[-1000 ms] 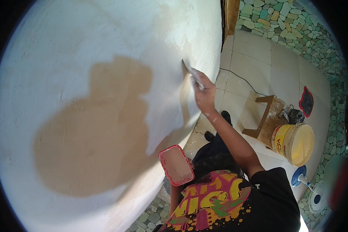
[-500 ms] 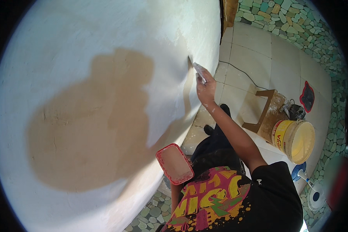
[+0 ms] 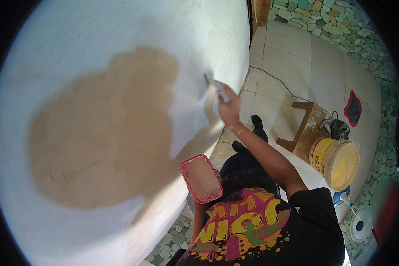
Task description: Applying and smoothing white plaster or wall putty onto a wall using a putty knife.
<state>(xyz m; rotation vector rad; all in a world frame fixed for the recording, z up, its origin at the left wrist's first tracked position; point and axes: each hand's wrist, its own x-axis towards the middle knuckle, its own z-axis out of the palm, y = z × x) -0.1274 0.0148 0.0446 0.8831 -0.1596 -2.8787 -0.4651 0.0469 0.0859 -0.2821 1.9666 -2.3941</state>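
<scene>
I see a white wall (image 3: 97, 40) with a tan patch (image 3: 97, 133), a red tray (image 3: 201, 178), a yellow bucket (image 3: 337, 162) (cream inside), and a black shirt (image 3: 270, 226) printed pink and yellow.

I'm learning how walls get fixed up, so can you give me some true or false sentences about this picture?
1. The right hand presses a putty knife against the wall. True.
2. The left hand holds a blue bucket. False: it holds up a red-rimmed tray, though the hand itself is hidden beneath it.
3. A big tan patch on the wall is uncovered by white. True.
4. The yellow bucket has its lid on. False: it stands open on the tiled floor.
5. A black cable crosses the tiled floor. True.
</scene>
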